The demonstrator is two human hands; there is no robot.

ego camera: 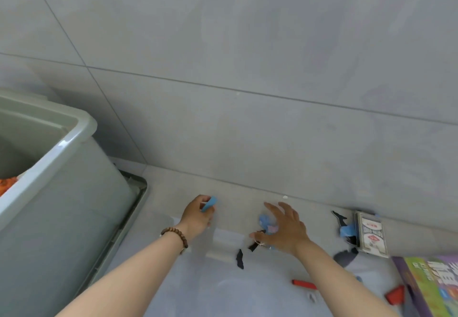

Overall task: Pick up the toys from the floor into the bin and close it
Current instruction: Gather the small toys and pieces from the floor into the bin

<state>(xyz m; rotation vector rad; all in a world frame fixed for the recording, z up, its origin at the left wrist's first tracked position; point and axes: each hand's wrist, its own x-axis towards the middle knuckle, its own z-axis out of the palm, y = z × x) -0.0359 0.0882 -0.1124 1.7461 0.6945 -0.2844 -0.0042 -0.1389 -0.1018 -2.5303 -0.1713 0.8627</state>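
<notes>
The left hand point(198, 214) pinches a blue toy point(209, 203) in curled fingers. The right hand point(285, 230) hovers, fingers spread apart, over what seems another blue toy point(266, 220) on the floor point(235, 193).

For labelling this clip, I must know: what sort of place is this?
Probably a room in a home, at floor level: large grey tiles, a green storage bin, a pack of playing cards and small toys scattered, one blue toy held in the left hand.

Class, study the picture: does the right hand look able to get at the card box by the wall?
Probably yes. The right hand is open, and the card box sits by the wall to its right, with only small flat pieces on the floor between them.
</notes>
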